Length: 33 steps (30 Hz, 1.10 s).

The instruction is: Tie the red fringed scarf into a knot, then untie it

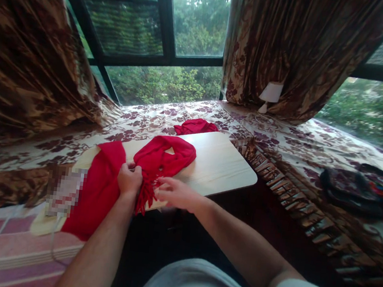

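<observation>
One red fringed scarf (176, 153) lies bunched on the pale wood-look desk (225, 168), curled into a loop, its fringe (146, 196) at the near edge. The left hand (129, 180) has its fingers closed on the fabric just above the fringe. The right hand (177, 193) reaches to the fringe from the other side, fingers curved and slightly parted; whether they grip any strands I cannot tell. Left of the left hand, a broad red stretch of cloth (98, 192) slants across the desk beside a pixelated item (66, 193). Behind the desk, a red bundle (196, 126) rests on a floral cover (153, 118). Farther out are a striped cloth (3, 248) at near left, a dark bag (351, 194) at right, and a small white lamp (271, 92) by a patterned curtain (258, 40).
</observation>
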{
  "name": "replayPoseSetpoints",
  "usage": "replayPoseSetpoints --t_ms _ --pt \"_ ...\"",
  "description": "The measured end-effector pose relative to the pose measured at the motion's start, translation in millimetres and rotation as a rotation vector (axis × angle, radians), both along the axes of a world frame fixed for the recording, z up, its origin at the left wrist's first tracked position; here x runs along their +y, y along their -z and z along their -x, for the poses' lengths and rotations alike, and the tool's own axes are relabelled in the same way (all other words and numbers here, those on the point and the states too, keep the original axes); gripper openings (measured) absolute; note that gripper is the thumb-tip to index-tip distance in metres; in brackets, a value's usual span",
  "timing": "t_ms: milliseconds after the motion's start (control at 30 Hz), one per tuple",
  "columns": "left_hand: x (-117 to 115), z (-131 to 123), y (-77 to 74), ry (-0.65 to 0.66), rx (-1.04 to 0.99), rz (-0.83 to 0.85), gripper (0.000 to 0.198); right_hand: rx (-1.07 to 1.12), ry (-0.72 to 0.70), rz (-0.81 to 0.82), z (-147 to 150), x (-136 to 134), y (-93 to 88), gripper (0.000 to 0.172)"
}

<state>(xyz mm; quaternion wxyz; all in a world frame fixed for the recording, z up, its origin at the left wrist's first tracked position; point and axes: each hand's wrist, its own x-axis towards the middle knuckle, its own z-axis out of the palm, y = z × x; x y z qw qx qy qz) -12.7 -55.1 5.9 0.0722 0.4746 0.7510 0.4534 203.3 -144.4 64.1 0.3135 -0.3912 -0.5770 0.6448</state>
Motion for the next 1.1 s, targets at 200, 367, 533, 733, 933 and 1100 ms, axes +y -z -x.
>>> replayPoseSetpoints --t_ms 200,367,533,733,933,1100 --pt "-4.0 -4.6 -6.3 0.007 -0.008 0.005 0.021 -0.291 0.079 -0.292 -17.8 22.6 7.4 0.019" --pt "-5.4 -6.5 -9.7 0.018 -0.014 -0.009 0.019 -0.769 0.785 -0.463 -81.2 100.0 14.1 0.027" --pt "-4.0 -5.9 -7.4 0.022 -0.018 -0.025 0.02 -1.039 0.869 -0.348 -120.5 130.8 30.2 0.032" --pt "-2.8 -4.4 -3.3 0.008 -0.022 -0.033 0.023 -1.178 0.678 -0.428 -114.5 128.9 40.9 0.03" --pt "-1.8 -4.9 -1.1 0.04 0.029 -0.045 0.018 -1.243 0.661 -0.453 -112.8 130.2 42.3 0.031" --pt "-0.9 -6.3 -1.8 0.031 0.038 -0.042 0.015 -1.291 0.606 -0.499 -107.2 126.6 38.5 0.031"
